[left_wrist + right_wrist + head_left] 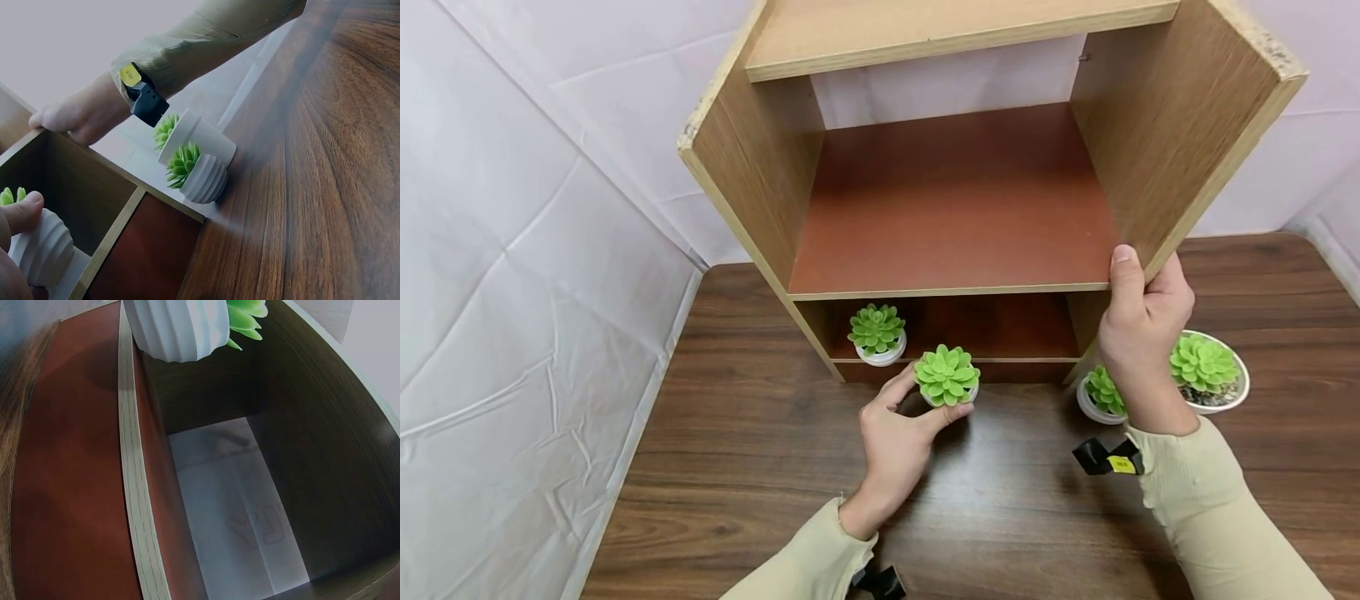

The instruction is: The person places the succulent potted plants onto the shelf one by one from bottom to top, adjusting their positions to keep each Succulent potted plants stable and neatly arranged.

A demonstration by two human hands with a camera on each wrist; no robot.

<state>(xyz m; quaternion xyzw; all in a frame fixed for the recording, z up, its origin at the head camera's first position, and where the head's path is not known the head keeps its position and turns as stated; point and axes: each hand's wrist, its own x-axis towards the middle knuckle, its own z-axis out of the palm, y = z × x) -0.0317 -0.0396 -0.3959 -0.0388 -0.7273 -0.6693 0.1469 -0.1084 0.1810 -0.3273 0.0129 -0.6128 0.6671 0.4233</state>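
My left hand (pixel 897 443) grips a small potted succulent (pixel 946 375) with thumb and fingers around its white pot, in front of the shelf's lower compartment. In the left wrist view, the thumb presses on this ribbed pot (pixel 44 250). Another potted succulent (pixel 877 329) stands at the left end of the lower shelf. My right hand (pixel 1144 329) holds the front edge of the wooden shelf unit's (pixel 955 200) right side panel, thumb on the inside. A white ribbed pot (pixel 181 328) with green leaves shows at the top of the right wrist view.
Right of the unit, a small potted succulent (pixel 1103 395) and a larger one in a white pot (pixel 1210 372) stand on the dark wooden table (pixel 737 467), partly behind my right wrist. White sheeting (pixel 512 292) hangs at the left and back.
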